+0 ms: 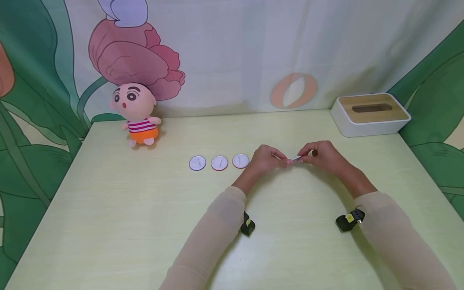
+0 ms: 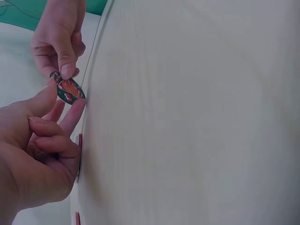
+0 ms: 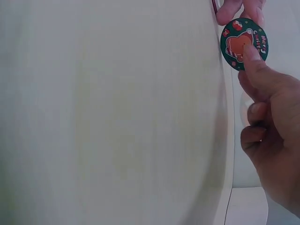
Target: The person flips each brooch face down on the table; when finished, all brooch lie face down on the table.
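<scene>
A round pin badge (image 3: 230, 53) has a green face with an orange figure and lettering. Both hands hold it just above the table, seen side-on in the head view. My right hand (image 1: 324, 157) pinches it, thumb lying across the printed face in the right wrist view. On the opposite edge, the thumb and fingers of my left hand (image 1: 266, 158) grip the badge, as the left wrist view shows. Left of that hand, three round badges (image 1: 197, 163) lie in a row, white pin backs up; the nearest (image 1: 240, 160) is close to the left wrist.
A plush doll (image 1: 139, 114) in a striped top and orange shorts stands at the table's back left. At the back right is a white tissue box (image 1: 369, 128) with a wooden lid. A printed curtain (image 1: 224, 52) hangs behind the table (image 1: 127, 217).
</scene>
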Available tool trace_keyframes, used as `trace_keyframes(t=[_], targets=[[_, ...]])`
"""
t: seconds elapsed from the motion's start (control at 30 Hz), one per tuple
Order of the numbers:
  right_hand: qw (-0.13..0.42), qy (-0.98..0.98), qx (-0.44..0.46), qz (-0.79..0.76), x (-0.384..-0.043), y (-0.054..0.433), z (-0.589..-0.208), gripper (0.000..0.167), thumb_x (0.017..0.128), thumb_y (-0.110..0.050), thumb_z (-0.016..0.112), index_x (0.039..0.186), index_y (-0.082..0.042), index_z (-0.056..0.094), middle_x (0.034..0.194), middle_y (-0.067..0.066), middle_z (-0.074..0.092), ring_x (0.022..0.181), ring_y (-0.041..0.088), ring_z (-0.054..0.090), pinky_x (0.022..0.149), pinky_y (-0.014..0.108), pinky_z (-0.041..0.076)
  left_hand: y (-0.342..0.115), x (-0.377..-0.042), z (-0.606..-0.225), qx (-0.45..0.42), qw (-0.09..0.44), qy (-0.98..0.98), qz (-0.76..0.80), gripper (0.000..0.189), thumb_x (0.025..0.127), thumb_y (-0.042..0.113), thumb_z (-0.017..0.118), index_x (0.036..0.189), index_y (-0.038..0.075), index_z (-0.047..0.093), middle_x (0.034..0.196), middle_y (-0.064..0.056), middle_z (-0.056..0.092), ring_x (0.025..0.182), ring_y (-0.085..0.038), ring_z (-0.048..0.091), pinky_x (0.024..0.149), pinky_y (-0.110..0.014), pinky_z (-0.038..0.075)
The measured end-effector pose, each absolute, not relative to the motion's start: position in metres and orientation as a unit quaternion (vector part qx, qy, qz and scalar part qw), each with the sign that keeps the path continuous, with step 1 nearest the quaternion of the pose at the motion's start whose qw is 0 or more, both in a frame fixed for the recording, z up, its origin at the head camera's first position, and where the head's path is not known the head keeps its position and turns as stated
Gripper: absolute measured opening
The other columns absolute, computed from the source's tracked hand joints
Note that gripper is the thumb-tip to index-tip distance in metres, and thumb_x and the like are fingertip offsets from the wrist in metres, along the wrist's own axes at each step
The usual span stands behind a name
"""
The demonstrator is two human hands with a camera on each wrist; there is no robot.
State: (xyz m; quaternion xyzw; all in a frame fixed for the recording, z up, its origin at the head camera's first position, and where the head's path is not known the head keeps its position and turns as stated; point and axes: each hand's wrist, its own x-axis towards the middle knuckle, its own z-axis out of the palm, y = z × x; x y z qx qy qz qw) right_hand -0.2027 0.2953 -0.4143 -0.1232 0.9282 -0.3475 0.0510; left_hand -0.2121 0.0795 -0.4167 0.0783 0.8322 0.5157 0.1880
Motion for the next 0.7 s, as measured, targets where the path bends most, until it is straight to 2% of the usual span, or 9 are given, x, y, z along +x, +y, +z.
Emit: trace_keyframes(t=[0.17, 0.3, 0.47, 0.7], targets=[[0.112, 0.919, -0.092, -0.368, -0.201, 0.298, -0.416, 0.023, 0.085, -0.008, 0.081, 0.106, 0.001, 0.078, 0.103, 0.018, 0.078, 0.077, 0.010, 0.050, 0.063, 0.020, 0.041, 0.084, -0.211, -0.416, 0.094, 0.178, 0.856, 0.476, 0.020, 0.079, 0.025, 0.088, 0.091, 0.010, 0.082, 0.092, -0.006, 0.079, 0.069, -0.006, 0.051, 0.061, -0.017, 0.037], [0.116, 0.916, -0.096, -0.373, -0.202, 0.299, -0.417, 0.030, 0.084, -0.010, 0.082, 0.111, 0.002, 0.076, 0.109, 0.020, 0.077, 0.076, 0.011, 0.050, 0.062, 0.020, 0.042, 0.088, -0.210, -0.415, 0.093, 0.169, 0.868, 0.458, 0.025, 0.079, 0.025, 0.089, 0.098, 0.011, 0.081, 0.092, -0.007, 0.080, 0.070, -0.007, 0.057, 0.062, -0.018, 0.040], [0.121, 0.914, -0.095, -0.375, -0.203, 0.298, -0.419, 0.033, 0.086, -0.009, 0.080, 0.116, 0.003, 0.075, 0.113, 0.022, 0.076, 0.080, 0.013, 0.053, 0.066, 0.019, 0.045, 0.091, -0.209, -0.414, 0.076, 0.172, 0.874, 0.449, 0.039, 0.080, 0.025, 0.088, 0.114, 0.008, 0.077, 0.100, -0.008, 0.080, 0.080, -0.009, 0.065, 0.067, -0.018, 0.044], [0.125, 0.914, -0.088, -0.376, -0.204, 0.298, -0.420, 0.034, 0.086, -0.006, 0.079, 0.118, 0.004, 0.073, 0.105, 0.021, 0.076, 0.081, 0.014, 0.054, 0.066, 0.019, 0.046, 0.096, -0.208, -0.418, 0.054, 0.156, 0.879, 0.448, 0.034, 0.077, 0.023, 0.089, 0.106, 0.007, 0.080, 0.098, -0.006, 0.080, 0.086, -0.011, 0.063, 0.068, -0.019, 0.042]])
